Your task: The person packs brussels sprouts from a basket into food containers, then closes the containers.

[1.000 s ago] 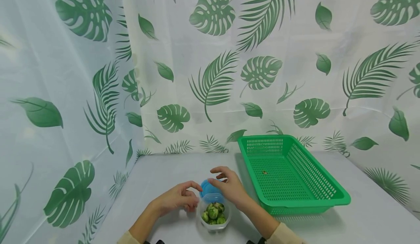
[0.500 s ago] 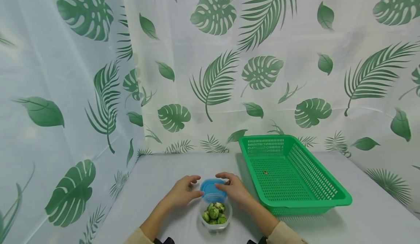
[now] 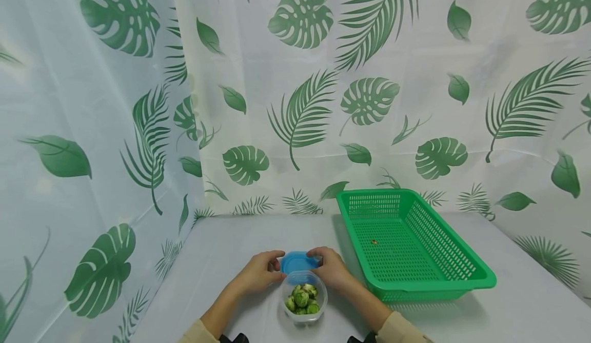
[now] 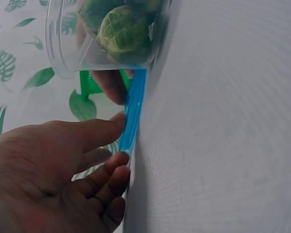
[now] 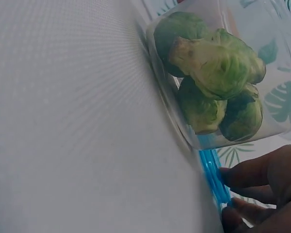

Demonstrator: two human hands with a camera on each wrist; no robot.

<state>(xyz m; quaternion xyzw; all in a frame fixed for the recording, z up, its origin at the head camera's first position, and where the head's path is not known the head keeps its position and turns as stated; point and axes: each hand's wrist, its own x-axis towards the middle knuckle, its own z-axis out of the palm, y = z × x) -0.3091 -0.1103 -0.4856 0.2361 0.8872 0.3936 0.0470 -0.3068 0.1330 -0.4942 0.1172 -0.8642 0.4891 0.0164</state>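
Observation:
A blue plastic lid [image 3: 297, 262] lies on the white table just behind a clear plastic tub [image 3: 306, 319]. Several green Brussels sprouts [image 3: 301, 297] fill the lower part of the tub. My left hand [image 3: 259, 271] holds the lid's left edge, thumb and fingertips against the rim [image 4: 134, 114] in the left wrist view. At the opposite edge, my right hand [image 3: 333, 270] grips the lid with thumb and fingers. The right wrist view shows those fingertips [image 5: 228, 175] on the blue rim, close beside the tub. Part of the lid is hidden behind the tub.
A large green plastic basket [image 3: 434, 284] stands on the table to the right, with a small brownish bit [image 3: 374, 242] on its floor. A white curtain [image 3: 300, 102] printed with green leaves hangs behind and on the left of the table.
Both hands have settled round the lid's two sides; the left came forward and the right's fingers closed in on the edge. The tub and basket have stayed put.

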